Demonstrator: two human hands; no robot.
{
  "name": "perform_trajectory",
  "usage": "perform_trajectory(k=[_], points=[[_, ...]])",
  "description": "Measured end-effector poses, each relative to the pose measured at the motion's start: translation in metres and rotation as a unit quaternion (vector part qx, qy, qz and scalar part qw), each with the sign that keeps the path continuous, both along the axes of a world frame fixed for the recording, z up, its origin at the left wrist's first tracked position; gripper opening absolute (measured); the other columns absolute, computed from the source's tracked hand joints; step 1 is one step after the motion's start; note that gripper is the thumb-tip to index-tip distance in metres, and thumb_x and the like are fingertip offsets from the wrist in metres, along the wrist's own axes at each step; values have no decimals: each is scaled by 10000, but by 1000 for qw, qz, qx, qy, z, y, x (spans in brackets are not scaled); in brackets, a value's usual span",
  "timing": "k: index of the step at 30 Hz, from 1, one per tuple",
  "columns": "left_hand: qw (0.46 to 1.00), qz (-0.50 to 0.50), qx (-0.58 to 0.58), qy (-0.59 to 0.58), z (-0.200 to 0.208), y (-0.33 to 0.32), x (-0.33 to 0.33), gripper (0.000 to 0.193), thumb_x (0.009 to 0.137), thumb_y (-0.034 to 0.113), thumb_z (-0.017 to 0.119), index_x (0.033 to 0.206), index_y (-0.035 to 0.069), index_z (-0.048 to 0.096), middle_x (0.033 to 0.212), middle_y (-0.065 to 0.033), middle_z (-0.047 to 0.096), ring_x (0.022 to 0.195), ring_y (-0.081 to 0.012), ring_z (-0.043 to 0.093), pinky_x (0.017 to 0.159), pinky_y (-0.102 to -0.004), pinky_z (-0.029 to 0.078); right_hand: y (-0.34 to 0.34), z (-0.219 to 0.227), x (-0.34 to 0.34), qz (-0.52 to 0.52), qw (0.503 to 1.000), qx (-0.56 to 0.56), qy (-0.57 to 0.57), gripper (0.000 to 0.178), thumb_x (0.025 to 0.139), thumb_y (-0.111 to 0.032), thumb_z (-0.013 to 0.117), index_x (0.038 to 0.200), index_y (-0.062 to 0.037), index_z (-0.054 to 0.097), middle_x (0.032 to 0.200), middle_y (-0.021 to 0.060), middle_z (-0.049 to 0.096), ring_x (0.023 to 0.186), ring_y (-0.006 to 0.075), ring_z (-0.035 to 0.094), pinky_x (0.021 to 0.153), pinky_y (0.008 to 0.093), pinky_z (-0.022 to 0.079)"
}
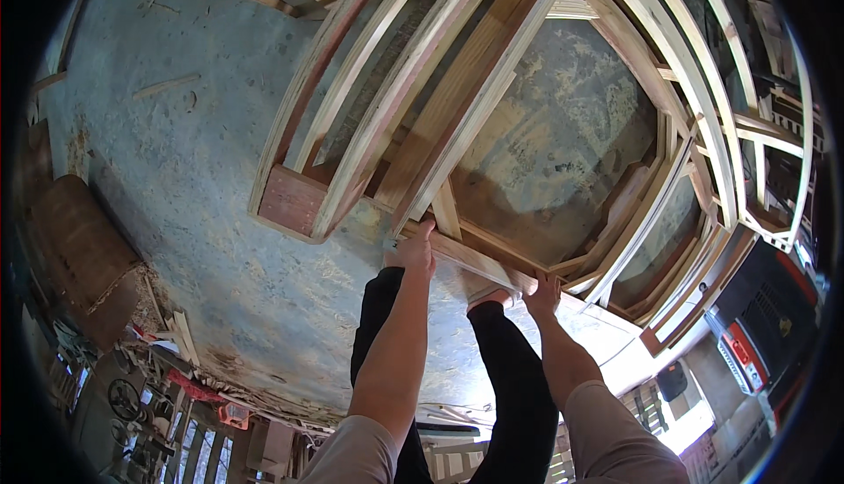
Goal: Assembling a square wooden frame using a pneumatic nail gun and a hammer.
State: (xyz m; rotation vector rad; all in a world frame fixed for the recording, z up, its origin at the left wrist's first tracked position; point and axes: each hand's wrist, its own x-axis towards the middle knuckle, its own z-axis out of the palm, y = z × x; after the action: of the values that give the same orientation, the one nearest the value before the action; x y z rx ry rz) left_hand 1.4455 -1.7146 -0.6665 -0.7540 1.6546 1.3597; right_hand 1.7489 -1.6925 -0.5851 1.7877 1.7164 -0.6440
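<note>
Both hands gripping wooden frame's near rail: left hand fingers wrapped at its left end, right hand fingers closed further right. Frame standing on concrete floor.

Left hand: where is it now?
Head view, just left of centre: the left hand grips the wooden frame at its near rail, left of the right hand.

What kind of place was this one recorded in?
Most likely a woodworking or furniture workshop. Both hands, left hand and right hand, grip a bare wooden frame that looks like unfinished furniture, standing on a worn concrete floor. Timber offcuts lie about, and machinery stands at the right edge.
</note>
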Motion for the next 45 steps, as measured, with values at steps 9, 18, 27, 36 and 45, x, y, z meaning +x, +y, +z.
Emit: perform_trajectory(k=[9,18,27,36,45], points=[[999,-30,-42,-2,11,2,-10,469,710,110,787,1095,-81,600,1072,-81,610,939,-188,579,832,-302,462,0,1,-12,7,1000,4,3,716,618,-208,834,1272,-149,549,1252,123,465,1225,346,437,1064,463,352],[866,-457,-198,-51,18,20,-2,732,803,513,651,1249,-54,532,1192,-184,599,1064,-276,572,911,-377,460,1,-3,47,7,998,8,-62,720,646,-274,812,1290,-135,522,1271,157,503,1230,334,459,990,485,394],[938,-297,-46,-174,55,-19,-68,765,820,444,747,1422,120,402,1293,-20,548,1193,-230,537,895,-442,440,-92,110,17,-258,963,-58,56,459,725,-353,717,1080,-72,636,1095,190,625,1070,367,589,918,455,483],[730,-654,-198,-6,197,-95,-65,380,881,274,694,1196,79,609,1031,-48,667,911,-186,669,738,-342,512,-199,172,78,-444,879,-54,166,333,754,-323,730,981,-83,695,815,102,687,799,249,678,723,368,538],[665,-740,-100,-33,266,-74,110,376,900,211,687,1206,23,576,1014,-52,683,858,-152,676,738,-255,498,-227,177,169,-563,790,-58,238,354,773,-372,681,970,-78,702,925,155,705,897,315,681,797,423,538]])
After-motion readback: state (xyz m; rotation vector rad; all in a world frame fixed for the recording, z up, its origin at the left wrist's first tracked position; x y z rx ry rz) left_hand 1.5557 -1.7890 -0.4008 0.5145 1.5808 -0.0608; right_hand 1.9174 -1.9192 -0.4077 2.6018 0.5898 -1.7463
